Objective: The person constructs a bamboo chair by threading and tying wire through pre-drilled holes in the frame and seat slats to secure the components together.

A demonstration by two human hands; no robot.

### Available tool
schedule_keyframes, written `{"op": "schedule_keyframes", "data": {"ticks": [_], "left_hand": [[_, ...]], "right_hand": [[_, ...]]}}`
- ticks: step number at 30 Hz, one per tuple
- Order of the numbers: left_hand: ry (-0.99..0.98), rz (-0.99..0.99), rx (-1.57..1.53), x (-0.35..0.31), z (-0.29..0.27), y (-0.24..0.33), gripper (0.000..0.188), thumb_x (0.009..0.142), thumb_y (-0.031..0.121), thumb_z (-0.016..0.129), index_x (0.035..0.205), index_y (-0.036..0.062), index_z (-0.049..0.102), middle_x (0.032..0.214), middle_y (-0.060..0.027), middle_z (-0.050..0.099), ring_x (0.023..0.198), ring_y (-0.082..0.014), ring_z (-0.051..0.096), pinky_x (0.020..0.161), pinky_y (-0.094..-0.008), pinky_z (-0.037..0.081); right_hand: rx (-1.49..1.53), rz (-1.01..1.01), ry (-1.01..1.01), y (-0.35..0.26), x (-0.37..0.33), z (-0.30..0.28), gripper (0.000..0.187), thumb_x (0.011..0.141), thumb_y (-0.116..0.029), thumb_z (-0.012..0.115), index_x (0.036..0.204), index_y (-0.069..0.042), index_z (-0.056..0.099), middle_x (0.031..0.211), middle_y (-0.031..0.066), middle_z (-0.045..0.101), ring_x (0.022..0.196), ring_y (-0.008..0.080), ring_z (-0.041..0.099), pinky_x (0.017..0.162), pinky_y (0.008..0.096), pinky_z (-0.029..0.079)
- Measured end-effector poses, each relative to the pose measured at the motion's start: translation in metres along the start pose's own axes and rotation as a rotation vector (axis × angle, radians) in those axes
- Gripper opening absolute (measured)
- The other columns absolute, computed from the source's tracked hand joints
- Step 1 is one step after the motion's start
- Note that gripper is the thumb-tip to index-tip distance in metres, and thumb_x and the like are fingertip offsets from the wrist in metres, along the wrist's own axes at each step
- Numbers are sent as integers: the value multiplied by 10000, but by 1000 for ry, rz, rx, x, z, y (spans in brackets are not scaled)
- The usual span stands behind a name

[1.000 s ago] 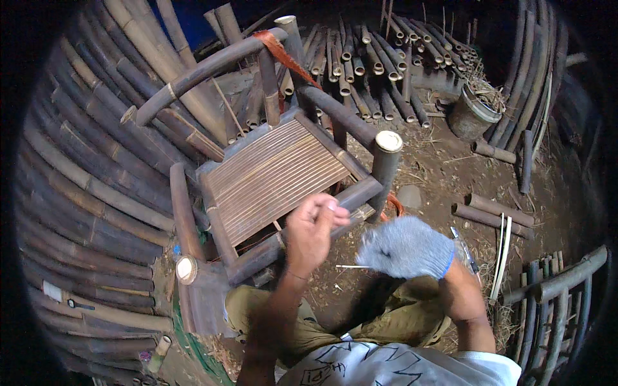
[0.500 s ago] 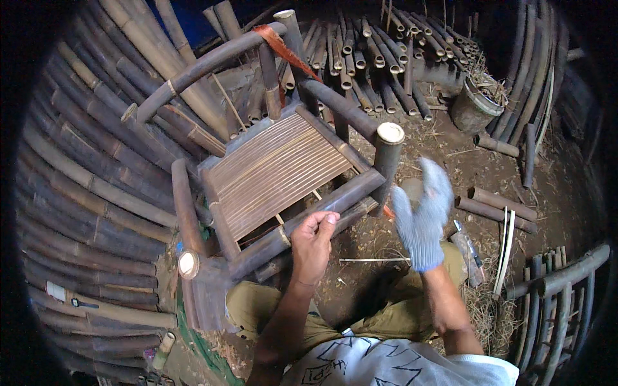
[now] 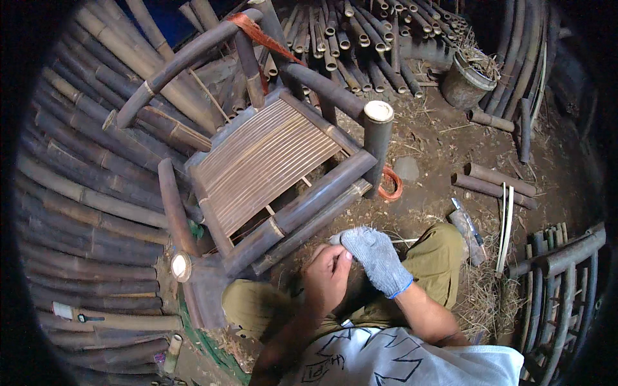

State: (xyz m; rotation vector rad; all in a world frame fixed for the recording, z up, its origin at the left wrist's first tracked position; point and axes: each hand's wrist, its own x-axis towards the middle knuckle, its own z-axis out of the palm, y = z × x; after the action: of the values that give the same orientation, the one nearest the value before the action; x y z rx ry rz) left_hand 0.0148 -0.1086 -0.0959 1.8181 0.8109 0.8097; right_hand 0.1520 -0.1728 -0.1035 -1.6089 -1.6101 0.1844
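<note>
Dirt floor (image 3: 438,138) strewn with straw; stacked bamboo poles (image 3: 77,193) ring the dim workspace, a bucket (image 3: 465,82) beyond.

1. One bamboo chair (image 3: 270,161) lies tipped on the dirt floor (image 3: 438,141).
2. Two hands are in view: one bare left hand (image 3: 327,276) and one right hand (image 3: 376,257) in a grey knit glove.
3. One orange coil (image 3: 391,185) lies by the chair's post.
4. One round bucket (image 3: 465,80) stands near the floor's top right corner.
5. One hatchet-like blade (image 3: 468,228) rests by the knee.
6. Two short bamboo pieces (image 3: 492,183) lie side by side toward the right edge.
7. The stacked bamboo poles (image 3: 77,212) are too many to count.
</note>
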Motion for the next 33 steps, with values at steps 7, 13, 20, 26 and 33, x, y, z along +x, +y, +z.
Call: {"op": "schedule_keyframes", "data": {"ticks": [7,13,20,26,33], "left_hand": [[-219,-244,-118,-47,-16,-29,165,934,99,658,1043,-16,703,916,-75,664,860,-135,632,770,-255,488],[-296,-286,-607,-18,-20,-26,366,1033,195,537,1306,-45,576,1092,-111,700,1024,-158,640,969,-282,468],[-373,-328,-785,35,-11,2,317,1033,167,540,1233,-70,605,1108,-174,699,1022,-230,681,954,-354,523],[-300,-355,-923,54,-13,13,219,1010,117,578,1153,-42,628,979,-123,685,924,-235,704,841,-381,599],[-271,-325,-686,47,-13,15,305,962,113,661,1204,-71,622,992,-132,701,915,-225,701,829,-359,594]], "right_hand": [[784,739,-111,-7,-11,-10,273,996,-253,518,1028,-42,688,836,111,643,712,260,642,627,356,523],[681,652,-195,-17,-16,-12,382,1003,-377,560,924,-34,709,677,69,598,571,140,557,519,313,473],[774,824,-206,-37,-22,-16,403,970,-422,616,898,-47,746,673,48,634,567,128,573,530,301,478],[736,838,-277,-37,-29,-19,385,985,-412,593,896,-73,753,654,49,618,568,136,576,540,323,473],[81,272,-198,-20,-34,-21,261,1017,-272,515,1025,-116,725,775,118,682,650,299,637,594,414,494]]}}
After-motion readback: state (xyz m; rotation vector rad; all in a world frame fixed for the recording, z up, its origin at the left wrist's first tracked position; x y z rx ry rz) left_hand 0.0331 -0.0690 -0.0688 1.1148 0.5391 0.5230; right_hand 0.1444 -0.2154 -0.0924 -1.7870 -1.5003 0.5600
